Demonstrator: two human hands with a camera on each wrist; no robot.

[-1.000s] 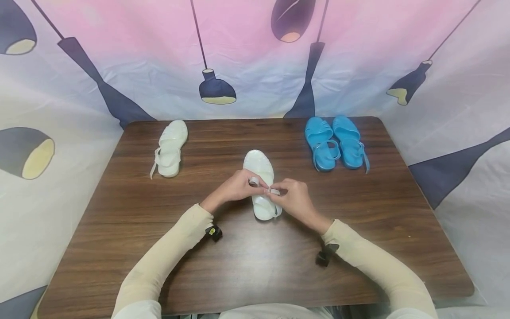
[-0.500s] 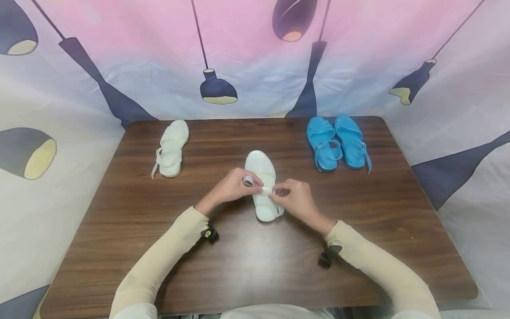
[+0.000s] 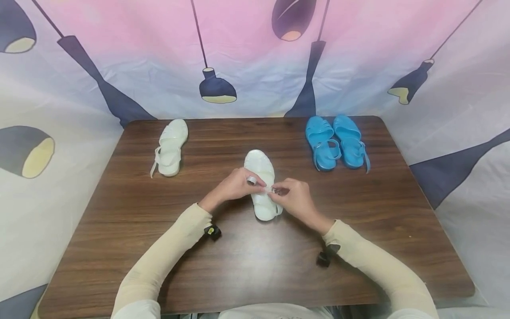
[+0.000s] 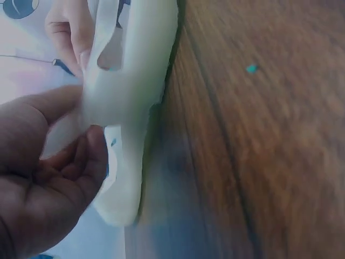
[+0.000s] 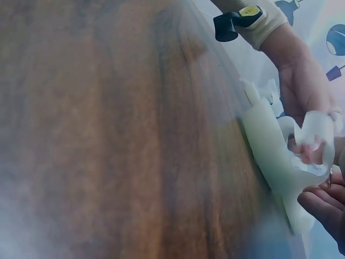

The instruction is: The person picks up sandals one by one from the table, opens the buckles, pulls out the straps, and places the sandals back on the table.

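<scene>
A white jelly sandal (image 3: 260, 165) lies on the table in the head view, toe pointing away from me. Over its middle both hands meet at the ankle strap. My left hand (image 3: 239, 185) pinches the pale strap, whose loose end curls up beside the fingers; the right wrist view shows this curled strap (image 5: 318, 127) more closely. My right hand (image 3: 295, 198) pinches the strap's buckle side at the sandal's right edge. A small metal buckle (image 5: 330, 177) shows near its fingertips. Whether the strap runs through the buckle is hidden by the fingers.
A second white sandal (image 3: 171, 148) lies at the back left with its strap hanging loose. Two blue sandals (image 3: 322, 144) stand side by side at the back right. The brown wooden table (image 3: 119, 230) meets a printed cloth backdrop (image 3: 255, 57) behind.
My left hand moved slightly left, then back right toward the right hand at the strap. The right hand stays almost in place. The sandals have not visibly moved.
</scene>
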